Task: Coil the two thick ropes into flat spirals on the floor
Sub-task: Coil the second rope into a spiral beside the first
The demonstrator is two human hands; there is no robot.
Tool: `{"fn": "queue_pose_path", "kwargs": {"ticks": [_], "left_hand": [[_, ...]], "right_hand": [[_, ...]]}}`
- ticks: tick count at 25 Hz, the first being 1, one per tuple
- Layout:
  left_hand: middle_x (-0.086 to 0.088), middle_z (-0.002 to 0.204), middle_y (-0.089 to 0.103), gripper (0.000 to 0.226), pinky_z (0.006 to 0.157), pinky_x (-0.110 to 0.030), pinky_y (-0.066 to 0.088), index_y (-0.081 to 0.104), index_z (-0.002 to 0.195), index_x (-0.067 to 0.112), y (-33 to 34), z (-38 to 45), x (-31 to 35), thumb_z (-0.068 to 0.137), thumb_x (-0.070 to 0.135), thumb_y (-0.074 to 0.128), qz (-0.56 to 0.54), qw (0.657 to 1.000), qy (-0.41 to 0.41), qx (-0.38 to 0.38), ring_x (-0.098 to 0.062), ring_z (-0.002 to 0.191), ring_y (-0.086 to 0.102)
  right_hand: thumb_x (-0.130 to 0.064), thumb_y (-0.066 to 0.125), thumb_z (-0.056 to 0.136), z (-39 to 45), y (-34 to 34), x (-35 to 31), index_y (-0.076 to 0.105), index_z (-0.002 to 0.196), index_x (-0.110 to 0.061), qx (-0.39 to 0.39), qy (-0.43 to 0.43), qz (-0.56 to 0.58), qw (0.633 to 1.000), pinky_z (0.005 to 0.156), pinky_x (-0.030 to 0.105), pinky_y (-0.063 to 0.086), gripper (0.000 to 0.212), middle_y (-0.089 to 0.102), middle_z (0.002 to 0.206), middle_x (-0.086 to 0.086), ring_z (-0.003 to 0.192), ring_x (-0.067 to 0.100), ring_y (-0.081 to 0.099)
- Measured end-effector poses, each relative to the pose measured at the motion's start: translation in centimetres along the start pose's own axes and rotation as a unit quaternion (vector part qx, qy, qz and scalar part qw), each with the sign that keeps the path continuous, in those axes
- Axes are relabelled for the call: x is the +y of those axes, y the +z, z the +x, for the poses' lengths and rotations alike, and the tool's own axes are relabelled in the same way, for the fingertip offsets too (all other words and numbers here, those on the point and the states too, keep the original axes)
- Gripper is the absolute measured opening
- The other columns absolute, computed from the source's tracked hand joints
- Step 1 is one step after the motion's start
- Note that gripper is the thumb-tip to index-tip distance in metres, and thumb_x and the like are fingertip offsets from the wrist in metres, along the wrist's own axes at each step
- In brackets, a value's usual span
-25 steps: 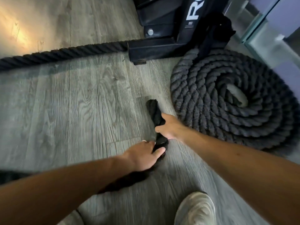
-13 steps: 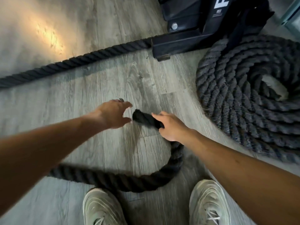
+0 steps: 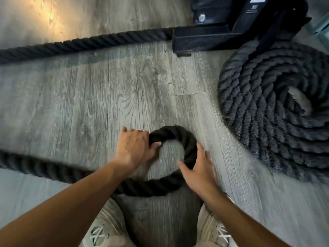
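A thick black rope (image 3: 187, 145) curls into a small first loop on the grey wood floor in front of my feet. My left hand (image 3: 133, 147) is shut on the rope's end at the loop's left side. My right hand (image 3: 199, 168) presses against the loop's right side with fingers spread over it. The rope's tail (image 3: 44, 168) runs off to the left edge. A second rope (image 3: 267, 107) lies at the right as a flat spiral of several turns.
A black metal rack base (image 3: 210, 38) stands at the top, with a straight rope length (image 3: 89, 41) running left from it. My two light shoes (image 3: 106, 227) (image 3: 213, 230) are at the bottom. Bare floor (image 3: 89, 104) lies between the ropes.
My left hand moved from open beside the rope end to gripping it. The rope bent into a tighter loop, and my right hand slid down to its right side.
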State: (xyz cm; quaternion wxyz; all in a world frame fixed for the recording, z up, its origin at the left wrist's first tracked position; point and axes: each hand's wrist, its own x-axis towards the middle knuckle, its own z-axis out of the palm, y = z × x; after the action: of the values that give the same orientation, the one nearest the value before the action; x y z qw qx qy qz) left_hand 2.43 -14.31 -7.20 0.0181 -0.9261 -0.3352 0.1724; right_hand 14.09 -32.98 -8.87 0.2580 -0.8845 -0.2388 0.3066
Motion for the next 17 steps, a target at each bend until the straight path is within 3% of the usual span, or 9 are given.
{"fn": "queue_pose_path", "kwargs": {"ticks": [3,5,6,8,9,11,13,17], "left_hand": [[0.004,0.051,0.046,0.072,0.055,-0.031,0.04,0.054,0.061,0.02,0.7,-3.1,1.2,0.089,0.079,0.024,-0.11,0.988,-0.091,-0.051,-0.022,0.06,0.066],[0.003,0.049,0.044,0.07,0.05,-0.03,0.039,0.049,0.054,0.019,1.2,-4.8,1.5,0.091,0.077,0.032,-0.195,0.97,-0.132,-0.056,-0.025,0.061,0.067],[0.0,0.05,0.05,0.071,0.052,-0.031,0.041,0.048,0.052,0.017,1.4,-5.0,1.2,0.093,0.074,0.035,-0.232,0.961,-0.139,-0.051,-0.027,0.062,0.066],[-0.01,0.062,0.064,0.071,0.06,-0.035,0.047,0.052,0.055,0.012,2.1,-4.7,0.3,0.098,0.066,0.036,-0.303,0.94,-0.147,-0.06,-0.033,0.069,0.067],[-0.015,0.071,0.069,0.068,0.066,-0.038,0.05,0.055,0.061,0.009,2.3,-4.3,-0.2,0.1,0.061,0.035,-0.326,0.931,-0.146,-0.072,-0.037,0.076,0.068],[-0.02,0.084,0.072,0.062,0.074,-0.039,0.05,0.061,0.073,0.007,2.4,-3.4,-0.9,0.102,0.055,0.035,-0.345,0.922,-0.132,-0.119,-0.039,0.086,0.068],[-0.017,0.085,0.071,0.063,0.076,-0.037,0.05,0.064,0.076,0.005,2.3,-2.5,-1.6,0.102,0.055,0.038,-0.369,0.902,-0.126,-0.185,-0.036,0.085,0.067],[-0.002,0.078,0.071,0.061,0.072,-0.031,0.044,0.075,0.063,0.016,1.7,-1.5,-3.0,0.09,0.067,0.055,-0.429,0.845,-0.166,-0.272,-0.018,0.077,0.065]], "right_hand": [[-0.043,0.078,0.081,4.4,-1.2,-3.2,0.047,0.14,-0.03,0.04,-0.068,0.051,0.996,0.095,0.038,0.05,0.068,0.056,0.129,-0.002,0.115,0.019,0.057],[-0.045,0.081,0.078,5.2,-1.3,-4.7,0.059,0.122,-0.026,0.062,-0.097,0.043,0.992,0.089,0.038,0.053,0.053,0.062,0.117,-0.007,0.107,0.015,0.06],[-0.047,0.08,0.078,4.9,-1.0,-4.6,0.061,0.123,-0.024,0.064,-0.118,0.047,0.99,0.091,0.038,0.052,0.054,0.063,0.119,-0.006,0.109,0.014,0.06],[-0.058,0.079,0.073,3.3,0.0,-3.3,0.045,0.147,-0.019,0.003,-0.136,0.042,0.99,0.112,0.035,0.039,0.09,0.048,0.147,-0.001,0.133,0.013,0.045],[-0.069,0.077,0.065,2.3,0.5,-2.6,0.023,0.158,-0.02,-0.046,-0.132,0.019,0.99,0.119,0.033,0.025,0.118,0.025,0.162,-0.001,0.145,0.013,0.027],[-0.09,0.067,0.046,0.9,1.9,-1.7,-0.014,0.158,-0.027,-0.085,-0.113,-0.045,0.989,0.12,0.04,0.008,0.152,-0.016,0.166,-0.007,0.153,0.02,-0.001],[-0.099,0.058,0.036,0.6,3.2,-2.3,-0.025,0.154,-0.025,-0.064,-0.084,-0.084,0.991,0.12,0.048,0.006,0.163,-0.028,0.163,-0.001,0.152,0.031,-0.004],[-0.103,0.05,0.033,0.5,4.2,-3.5,-0.023,0.154,-0.014,-0.013,-0.061,-0.141,0.988,0.119,0.052,0.014,0.168,-0.021,0.164,0.013,0.15,0.039,0.006]]}}
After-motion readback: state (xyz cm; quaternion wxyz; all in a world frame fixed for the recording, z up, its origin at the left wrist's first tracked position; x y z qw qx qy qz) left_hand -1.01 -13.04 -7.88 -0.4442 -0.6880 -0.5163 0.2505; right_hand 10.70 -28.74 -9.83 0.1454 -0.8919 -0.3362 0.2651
